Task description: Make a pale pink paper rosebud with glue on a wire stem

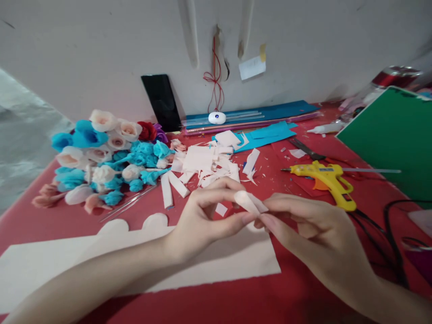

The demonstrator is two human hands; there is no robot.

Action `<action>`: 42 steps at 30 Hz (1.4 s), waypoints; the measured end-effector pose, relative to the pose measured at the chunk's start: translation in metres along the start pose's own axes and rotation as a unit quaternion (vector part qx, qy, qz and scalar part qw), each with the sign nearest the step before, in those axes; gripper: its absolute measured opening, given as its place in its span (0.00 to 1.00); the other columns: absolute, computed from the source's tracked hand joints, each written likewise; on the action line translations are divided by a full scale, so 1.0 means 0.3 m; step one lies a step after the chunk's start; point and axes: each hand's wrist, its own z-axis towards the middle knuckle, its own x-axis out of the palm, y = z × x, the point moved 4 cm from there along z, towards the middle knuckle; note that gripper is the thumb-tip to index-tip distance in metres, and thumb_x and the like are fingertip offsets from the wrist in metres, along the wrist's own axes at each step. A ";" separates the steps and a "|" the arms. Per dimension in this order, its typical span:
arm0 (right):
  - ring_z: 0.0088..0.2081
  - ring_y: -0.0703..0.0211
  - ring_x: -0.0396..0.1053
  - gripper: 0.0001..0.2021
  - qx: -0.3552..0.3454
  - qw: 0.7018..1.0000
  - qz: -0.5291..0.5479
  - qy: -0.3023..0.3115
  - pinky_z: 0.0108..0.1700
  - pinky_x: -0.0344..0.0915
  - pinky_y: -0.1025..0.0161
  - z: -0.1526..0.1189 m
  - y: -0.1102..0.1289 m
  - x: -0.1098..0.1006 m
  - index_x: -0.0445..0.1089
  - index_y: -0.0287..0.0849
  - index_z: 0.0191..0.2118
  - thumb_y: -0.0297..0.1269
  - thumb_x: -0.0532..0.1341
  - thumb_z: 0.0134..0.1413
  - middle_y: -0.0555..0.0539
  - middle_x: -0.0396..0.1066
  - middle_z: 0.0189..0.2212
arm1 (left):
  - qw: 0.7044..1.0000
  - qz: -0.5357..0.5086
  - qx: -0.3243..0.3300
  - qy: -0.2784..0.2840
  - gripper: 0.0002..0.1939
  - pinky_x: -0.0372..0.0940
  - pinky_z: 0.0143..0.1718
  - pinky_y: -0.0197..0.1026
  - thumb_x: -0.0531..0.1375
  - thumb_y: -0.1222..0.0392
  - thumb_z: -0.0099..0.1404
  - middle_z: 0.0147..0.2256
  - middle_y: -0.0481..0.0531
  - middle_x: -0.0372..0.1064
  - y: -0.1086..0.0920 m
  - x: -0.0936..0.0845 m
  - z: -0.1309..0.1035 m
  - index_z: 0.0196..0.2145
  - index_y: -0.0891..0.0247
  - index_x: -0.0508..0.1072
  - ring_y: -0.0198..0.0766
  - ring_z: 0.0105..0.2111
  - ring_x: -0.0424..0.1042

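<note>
Both hands meet mid-frame: the left hand and right hand each have a fingertip grip pinched on a small pale paper petal, held just above the red bench. Under them lies a big cream sheet. Glue gun sits right of centre, paper flowers upper left.

glue gun yellow | table red | board green

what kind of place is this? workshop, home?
Likely a craft table for making paper flowers, maybe at home. A pile of finished paper flowers, a yellow glue gun and paper scraps lie on the red table; both hands pinch a small paper petal.
</note>
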 end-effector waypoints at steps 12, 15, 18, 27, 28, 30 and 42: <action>0.25 0.67 0.68 0.08 0.086 0.989 0.100 0.067 0.26 0.63 0.73 -0.005 -0.044 0.005 0.72 0.43 0.26 0.32 0.58 0.53 0.53 0.70 0.22 | 1.000 -0.023 0.004 0.013 0.05 0.65 0.32 0.35 0.64 0.65 0.55 0.31 0.50 0.68 0.012 -0.001 0.004 0.31 0.57 0.79 0.33 0.31 0.68; 0.26 0.67 0.68 0.10 0.083 0.988 0.110 0.073 0.28 0.64 0.73 0.000 -0.047 0.008 0.72 0.43 0.25 0.32 0.57 0.54 0.53 0.71 0.22 | 0.997 -0.057 -0.034 0.027 0.05 0.67 0.33 0.37 0.63 0.65 0.57 0.33 0.50 0.68 0.029 0.002 -0.001 0.31 0.57 0.79 0.33 0.30 0.69; 0.27 0.67 0.69 0.08 0.069 0.989 0.117 0.064 0.28 0.64 0.73 0.004 -0.038 0.009 0.72 0.43 0.27 0.31 0.57 0.54 0.53 0.72 0.24 | 0.996 -0.058 -0.045 0.040 0.05 0.68 0.34 0.38 0.62 0.65 0.58 0.32 0.51 0.69 0.033 0.006 -0.003 0.31 0.58 0.79 0.33 0.29 0.70; 0.23 0.66 0.66 0.10 -0.009 1.000 -0.003 0.003 0.22 0.59 0.70 0.006 0.005 0.000 0.68 0.41 0.22 0.30 0.56 0.52 0.51 0.69 0.20 | 0.996 -0.059 -0.033 0.051 0.06 0.65 0.38 0.34 0.62 0.66 0.59 0.31 0.48 0.70 0.022 0.012 -0.003 0.32 0.56 0.79 0.32 0.34 0.70; 0.22 0.66 0.66 0.10 -0.010 1.000 -0.011 -0.001 0.21 0.58 0.70 0.005 0.005 0.000 0.69 0.41 0.22 0.30 0.56 0.52 0.51 0.69 0.19 | 0.996 -0.060 -0.034 0.051 0.07 0.65 0.38 0.34 0.62 0.66 0.59 0.31 0.48 0.70 0.022 0.012 -0.003 0.32 0.56 0.78 0.32 0.34 0.69; 0.22 0.66 0.65 0.10 -0.010 1.000 -0.025 -0.008 0.20 0.58 0.70 0.002 0.004 0.000 0.69 0.40 0.22 0.30 0.56 0.51 0.51 0.68 0.19 | 0.997 -0.060 -0.035 0.046 0.07 0.65 0.39 0.33 0.62 0.66 0.59 0.32 0.47 0.69 0.024 0.011 -0.004 0.31 0.56 0.78 0.30 0.34 0.69; 0.24 0.68 0.64 0.06 -0.120 0.988 -0.082 -0.061 0.25 0.62 0.70 -0.020 0.012 0.003 0.67 0.38 0.25 0.26 0.57 0.50 0.50 0.67 0.20 | 0.997 -0.067 -0.029 0.034 0.05 0.63 0.38 0.30 0.64 0.65 0.57 0.30 0.47 0.69 0.019 0.013 -0.012 0.30 0.57 0.79 0.28 0.33 0.67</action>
